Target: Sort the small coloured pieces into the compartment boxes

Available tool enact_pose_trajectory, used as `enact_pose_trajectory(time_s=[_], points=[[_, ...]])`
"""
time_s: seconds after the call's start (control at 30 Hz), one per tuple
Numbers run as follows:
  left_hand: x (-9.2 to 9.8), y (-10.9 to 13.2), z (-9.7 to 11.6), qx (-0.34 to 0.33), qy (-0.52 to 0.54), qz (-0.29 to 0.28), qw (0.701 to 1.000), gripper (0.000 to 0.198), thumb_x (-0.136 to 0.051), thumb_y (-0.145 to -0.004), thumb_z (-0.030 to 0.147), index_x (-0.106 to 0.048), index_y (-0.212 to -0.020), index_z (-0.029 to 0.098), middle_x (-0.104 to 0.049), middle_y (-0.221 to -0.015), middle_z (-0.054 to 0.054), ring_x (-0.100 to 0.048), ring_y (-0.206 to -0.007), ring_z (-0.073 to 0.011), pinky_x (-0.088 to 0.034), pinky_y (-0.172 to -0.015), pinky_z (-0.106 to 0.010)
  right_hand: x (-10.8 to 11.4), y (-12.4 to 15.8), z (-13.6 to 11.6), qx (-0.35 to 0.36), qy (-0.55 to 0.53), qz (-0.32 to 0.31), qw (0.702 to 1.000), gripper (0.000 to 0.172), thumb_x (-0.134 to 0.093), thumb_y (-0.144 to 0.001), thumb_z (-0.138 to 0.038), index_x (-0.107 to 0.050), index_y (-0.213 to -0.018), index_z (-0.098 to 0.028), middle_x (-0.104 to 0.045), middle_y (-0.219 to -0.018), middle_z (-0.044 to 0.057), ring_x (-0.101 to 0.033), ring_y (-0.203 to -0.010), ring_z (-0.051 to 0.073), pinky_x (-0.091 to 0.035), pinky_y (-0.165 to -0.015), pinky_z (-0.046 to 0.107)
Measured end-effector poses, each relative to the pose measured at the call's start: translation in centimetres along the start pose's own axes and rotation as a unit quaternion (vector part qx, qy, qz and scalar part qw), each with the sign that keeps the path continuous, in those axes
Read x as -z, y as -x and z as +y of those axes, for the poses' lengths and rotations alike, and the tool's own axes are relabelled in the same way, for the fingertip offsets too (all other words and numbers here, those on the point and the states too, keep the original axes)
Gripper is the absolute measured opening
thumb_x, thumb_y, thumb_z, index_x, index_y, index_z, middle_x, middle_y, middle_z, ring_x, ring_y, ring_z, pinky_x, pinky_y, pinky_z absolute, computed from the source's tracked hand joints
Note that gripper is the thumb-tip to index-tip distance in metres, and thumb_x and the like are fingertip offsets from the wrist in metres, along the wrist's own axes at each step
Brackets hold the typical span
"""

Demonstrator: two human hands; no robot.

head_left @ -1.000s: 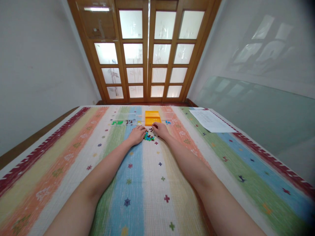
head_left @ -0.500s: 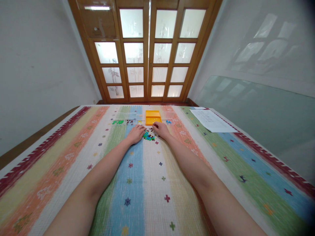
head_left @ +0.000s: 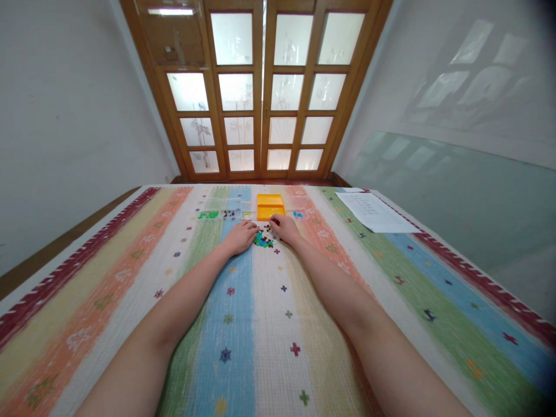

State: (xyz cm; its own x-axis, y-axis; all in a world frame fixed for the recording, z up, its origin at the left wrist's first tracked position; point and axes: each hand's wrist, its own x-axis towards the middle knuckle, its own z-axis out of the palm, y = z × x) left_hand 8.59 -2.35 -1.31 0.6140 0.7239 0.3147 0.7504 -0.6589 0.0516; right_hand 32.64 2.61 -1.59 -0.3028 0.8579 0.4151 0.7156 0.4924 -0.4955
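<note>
A small pile of tiny blue, green, brown and white pieces point(head_left: 263, 240) lies on the striped tablecloth between my hands. My left hand point(head_left: 241, 237) rests at the pile's left edge, its fingers stretched toward the pieces. On the other side, my right hand point(head_left: 284, 229) has its fingers curled together at the pile's upper right, just in front of an open orange box point(head_left: 270, 200). Whatever is between those fingertips is too small to make out. A few small light pieces sit in the orange box.
Left of the orange box stand clear containers with green pieces point(head_left: 208, 215), brown pieces point(head_left: 229, 214) and yellow pieces point(head_left: 247, 215). Blue pieces point(head_left: 297, 214) are in another to its right. Printed paper point(head_left: 373, 212) lies at the table's far right. Wooden glazed doors point(head_left: 262, 116) stand beyond.
Both hands stay in nearly the same place by the pile. The view has tilted very slightly; nothing else has visibly moved.
</note>
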Motion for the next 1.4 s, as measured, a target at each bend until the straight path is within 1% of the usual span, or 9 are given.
enact_pose_trajectory(time_s=[0.27, 0.4, 0.57, 0.77, 0.93, 1.07, 1.17, 1.33, 1.4], points=[[-1.2, 0.1, -0.8, 0.011, 0.04, 0.017, 0.999, 0.044, -0.036, -0.109, 0.036, -0.067, -0.137, 0.022, -0.065, -0.141, -0.009, -0.053, -0.133, -0.0251, -0.039, -0.119, -0.045, 0.2, 0.1, -0.2, -0.001, -0.007, -0.004, 1.0, 0.016, -0.059, -0.098, -0.023, -0.073, -0.091, -0.021, -0.076, -0.09, 0.004, -0.065, -0.082, 0.018, -0.041, -0.074, 0.025], [-1.2, 0.1, -0.8, 0.023, 0.057, 0.034, 0.998, 0.045, -0.035, -0.11, 0.035, -0.069, -0.135, 0.021, -0.066, -0.139, -0.01, -0.054, -0.132, -0.0244, -0.039, -0.12, -0.045, 0.2, 0.1, -0.2, -0.004, -0.006, -0.005, 1.0, 0.015, -0.059, -0.098, -0.023, -0.073, -0.091, -0.021, -0.076, -0.091, 0.004, -0.065, -0.083, 0.018, -0.041, -0.074, 0.025], [-0.9, 0.1, -1.3, 0.044, 0.058, 0.072, 0.995, 0.047, -0.032, -0.111, 0.036, -0.069, -0.135, 0.02, -0.067, -0.139, -0.01, -0.055, -0.131, -0.024, -0.041, -0.119, -0.044, 0.3, 0.1, -0.4, -0.003, -0.008, -0.008, 1.0, 0.015, -0.06, -0.098, -0.024, -0.073, -0.091, -0.021, -0.076, -0.091, 0.004, -0.065, -0.082, 0.018, -0.041, -0.073, 0.026], [-0.4, 0.3, -2.9, 0.117, 0.043, 0.134, 0.983, 0.044, -0.036, -0.109, 0.033, -0.069, -0.135, 0.022, -0.068, -0.138, -0.009, -0.055, -0.132, -0.0256, -0.04, -0.12, -0.048, 0.5, 0.2, -0.7, -0.008, -0.004, -0.005, 1.0, 0.016, -0.059, -0.097, -0.024, -0.074, -0.092, -0.021, -0.077, -0.092, 0.004, -0.065, -0.083, 0.019, -0.041, -0.073, 0.026], [0.1, 1.0, -5.6, 0.191, 0.022, 0.183, 0.964, 0.045, -0.034, -0.109, 0.033, -0.068, -0.136, 0.022, -0.066, -0.14, -0.01, -0.054, -0.132, -0.0253, -0.039, -0.121, -0.048, 0.7, 0.4, -0.8, -0.014, -0.016, -0.006, 1.0, 0.017, -0.058, -0.097, -0.025, -0.073, -0.091, -0.022, -0.076, -0.091, 0.003, -0.064, -0.082, 0.019, -0.041, -0.071, 0.026], [0.1, 1.9, -7.9, 0.221, 0.012, 0.185, 0.958, 0.045, -0.034, -0.108, 0.033, -0.068, -0.134, 0.018, -0.066, -0.14, -0.013, -0.054, -0.131, -0.0263, -0.039, -0.12, -0.05, 0.6, 0.4, -0.8, -0.011, -0.016, -0.003, 1.0, 0.017, -0.058, -0.096, -0.024, -0.073, -0.09, -0.021, -0.075, -0.088, 0.003, -0.064, -0.08, 0.019, -0.039, -0.069, 0.026], [0.0, 2.3, -8.9, 0.228, 0.009, 0.183, 0.956, 0.045, -0.034, -0.108, 0.033, -0.068, -0.133, 0.017, -0.066, -0.139, -0.013, -0.054, -0.131, -0.026, -0.038, -0.12, -0.049, 0.6, 0.3, -0.7, -0.014, -0.014, -0.011, 1.0, 0.016, -0.058, -0.096, -0.023, -0.073, -0.091, -0.021, -0.075, -0.089, 0.003, -0.064, -0.081, 0.019, -0.039, -0.07, 0.026], [0.0, 2.3, -8.6, 0.206, 0.012, 0.18, 0.962, 0.043, -0.036, -0.107, 0.032, -0.069, -0.131, 0.019, -0.068, -0.137, -0.011, -0.055, -0.13, -0.0258, -0.038, -0.121, -0.048, 0.7, 0.2, -0.4, -0.004, -0.008, -0.02, 1.0, 0.018, -0.056, -0.092, -0.017, -0.073, -0.09, -0.02, -0.075, -0.09, 0.003, -0.064, -0.082, 0.019, -0.04, -0.071, 0.026], [0.0, 2.2, -8.1, 0.2, 0.014, 0.178, 0.963, 0.042, -0.037, -0.107, 0.032, -0.069, -0.13, 0.02, -0.068, -0.136, -0.01, -0.054, -0.131, -0.0255, -0.038, -0.121, -0.048, 0.8, 0.1, -0.4, 0.013, 0.013, -0.039, 0.999, 0.017, -0.057, -0.091, -0.016, -0.073, -0.087, -0.02, -0.075, -0.09, 0.004, -0.063, -0.082, 0.019, -0.039, -0.071, 0.027]])
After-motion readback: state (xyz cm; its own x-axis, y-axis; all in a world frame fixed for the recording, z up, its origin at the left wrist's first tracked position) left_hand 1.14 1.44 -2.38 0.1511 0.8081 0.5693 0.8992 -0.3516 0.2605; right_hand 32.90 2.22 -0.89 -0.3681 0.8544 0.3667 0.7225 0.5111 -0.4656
